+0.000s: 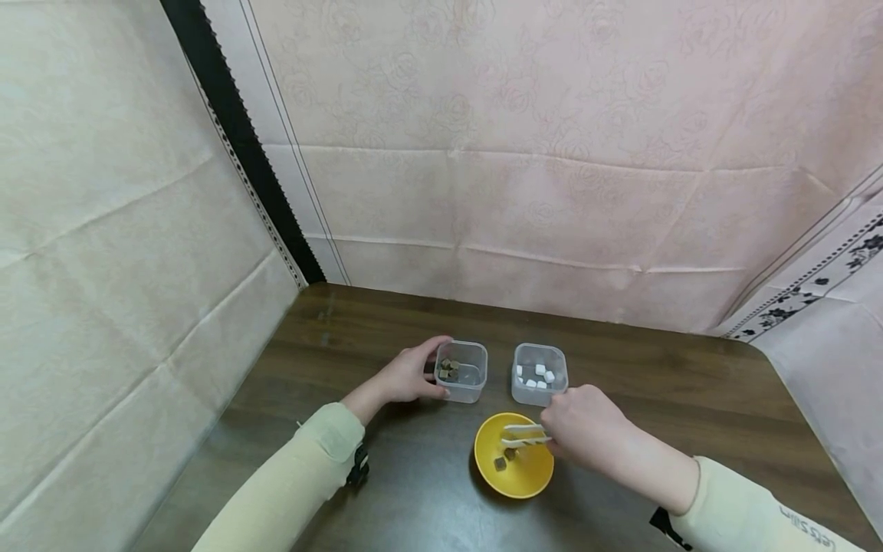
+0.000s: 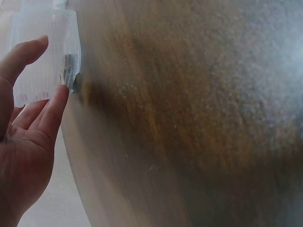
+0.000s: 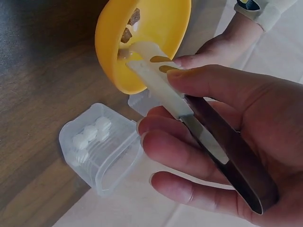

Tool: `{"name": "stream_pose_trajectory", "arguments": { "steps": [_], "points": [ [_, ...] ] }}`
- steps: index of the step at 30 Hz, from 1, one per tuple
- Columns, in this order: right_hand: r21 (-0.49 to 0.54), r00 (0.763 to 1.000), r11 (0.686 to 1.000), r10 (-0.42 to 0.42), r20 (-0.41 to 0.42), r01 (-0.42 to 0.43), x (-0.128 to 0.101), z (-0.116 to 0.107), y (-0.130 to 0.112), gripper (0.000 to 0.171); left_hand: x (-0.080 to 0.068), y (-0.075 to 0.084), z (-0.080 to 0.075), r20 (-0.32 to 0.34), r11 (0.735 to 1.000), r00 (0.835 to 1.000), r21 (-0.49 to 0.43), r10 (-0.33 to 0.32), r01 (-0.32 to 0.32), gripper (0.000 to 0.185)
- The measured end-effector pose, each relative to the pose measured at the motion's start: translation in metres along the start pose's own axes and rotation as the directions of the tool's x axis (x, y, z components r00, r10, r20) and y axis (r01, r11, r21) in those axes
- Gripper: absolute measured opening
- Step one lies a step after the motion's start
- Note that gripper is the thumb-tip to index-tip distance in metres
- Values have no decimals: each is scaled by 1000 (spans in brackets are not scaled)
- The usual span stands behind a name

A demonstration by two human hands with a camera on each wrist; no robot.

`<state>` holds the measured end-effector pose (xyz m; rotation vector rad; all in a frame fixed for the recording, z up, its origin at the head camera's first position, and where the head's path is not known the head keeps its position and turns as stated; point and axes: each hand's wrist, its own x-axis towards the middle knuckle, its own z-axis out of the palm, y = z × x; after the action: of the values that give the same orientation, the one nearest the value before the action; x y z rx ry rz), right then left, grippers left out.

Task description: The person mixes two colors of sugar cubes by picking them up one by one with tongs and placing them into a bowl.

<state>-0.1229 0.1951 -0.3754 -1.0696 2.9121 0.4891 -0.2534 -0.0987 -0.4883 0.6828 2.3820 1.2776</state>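
Note:
My left hand (image 1: pixel 408 376) holds a small clear plastic container (image 1: pixel 465 395), thumb at its near side and fingers at the far side. Several brown cubes (image 1: pixel 448 371) lie at the left of that container. My right hand (image 1: pixel 586 425) grips tongs (image 3: pixel 163 94) with white tips and a metal bow. The tips reach into a yellow bowl (image 1: pixel 513 488), where a few brown cubes (image 3: pixel 126 35) lie. Whether the tips pinch a cube, I cannot tell. Just beyond my right hand stands a second clear container (image 1: pixel 531 396) with several white cubes (image 1: pixel 540 369).
Everything stands on a dark wooden table (image 1: pixel 386 322). Its far edge meets a pale patterned cloth (image 1: pixel 524 192), and another cloth (image 1: pixel 124 268) hangs along the left. The bowl is nearer to me than the two containers, which stand side by side with a gap.

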Motion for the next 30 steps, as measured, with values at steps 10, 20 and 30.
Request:
{"name": "stream_pose_trajectory", "arguments": {
  "steps": [10, 20, 30],
  "points": [
    [132, 1000, 991, 8, -1, -8, -7, -16, 7, 35, -1, -2, 1, 4, 1000, 1000, -8, 5, -5, 91],
    [219, 993, 976, 17, -116, 8, -1, -36, 27, 35, 1, 0, -1, -7, 1000, 1000, -8, 10, -10, 92],
    [219, 984, 976, 40, -173, -1, 17, -44, 35, 34, 1, 0, 0, 0, 1000, 1000, 0, 5, -5, 92]
  ]
}}
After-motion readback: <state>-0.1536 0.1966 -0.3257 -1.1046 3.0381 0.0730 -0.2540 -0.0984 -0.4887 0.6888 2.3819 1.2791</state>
